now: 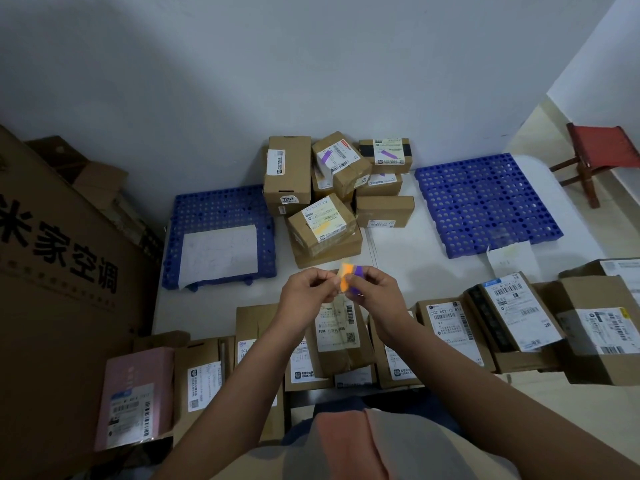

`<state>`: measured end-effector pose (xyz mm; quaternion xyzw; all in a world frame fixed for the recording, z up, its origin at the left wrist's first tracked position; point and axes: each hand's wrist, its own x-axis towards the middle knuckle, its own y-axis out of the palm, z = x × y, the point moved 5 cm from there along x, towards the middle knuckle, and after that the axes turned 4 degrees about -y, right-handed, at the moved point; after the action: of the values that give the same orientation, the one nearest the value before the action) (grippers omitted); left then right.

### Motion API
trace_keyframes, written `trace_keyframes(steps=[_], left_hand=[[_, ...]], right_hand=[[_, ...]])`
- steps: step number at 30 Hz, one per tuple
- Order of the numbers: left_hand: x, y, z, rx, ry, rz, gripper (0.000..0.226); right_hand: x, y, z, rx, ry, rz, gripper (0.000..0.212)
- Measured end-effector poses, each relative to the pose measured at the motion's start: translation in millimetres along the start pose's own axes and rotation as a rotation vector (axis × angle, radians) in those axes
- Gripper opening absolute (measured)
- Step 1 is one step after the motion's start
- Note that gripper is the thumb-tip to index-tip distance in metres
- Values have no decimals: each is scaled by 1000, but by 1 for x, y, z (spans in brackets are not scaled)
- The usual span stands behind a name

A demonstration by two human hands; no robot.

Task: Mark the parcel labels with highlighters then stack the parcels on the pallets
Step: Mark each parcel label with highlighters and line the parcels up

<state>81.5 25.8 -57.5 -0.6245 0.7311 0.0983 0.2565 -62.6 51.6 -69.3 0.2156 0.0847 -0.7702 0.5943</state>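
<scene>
Now both hands are meeting above the near parcels (337, 336), the left hand (304, 292) and right hand (375, 292) pinching blurred orange and purple highlighters (349, 280).

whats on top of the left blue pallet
A white sheet of paper lies flat on the left blue pallet, with no parcels on it. The pallet holes under the sheet are hidden.
</scene>
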Motion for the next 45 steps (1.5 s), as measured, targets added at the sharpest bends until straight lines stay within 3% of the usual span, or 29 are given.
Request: trace_keyframes(steps=[5,9,16,21,29,37,45], left_hand=[[1,-17,2,-63,-74,-16,10],[6,-45,7,108,-120,-22,13],[10,-27,17,571,-139,143,20],[16,-21,18,751,-139,105,21],[18,-18,21,857,-130,8,21],[22,-22,26,937,-147,30,21],[20,-65,33,757,-137,-194,46]], right_hand=[[3,-10,-3,67,55,-121,8],[5,-24,-11,100,112,-210,5],[4,-18,-27,12,211,-91,6],[0,-11,-33,-67,241,-31,8],[0,-8,-32,-117,241,-1,8],[0,-5,-30,-115,235,42,5],[3,-33,-38,-24,236,-135,5]])
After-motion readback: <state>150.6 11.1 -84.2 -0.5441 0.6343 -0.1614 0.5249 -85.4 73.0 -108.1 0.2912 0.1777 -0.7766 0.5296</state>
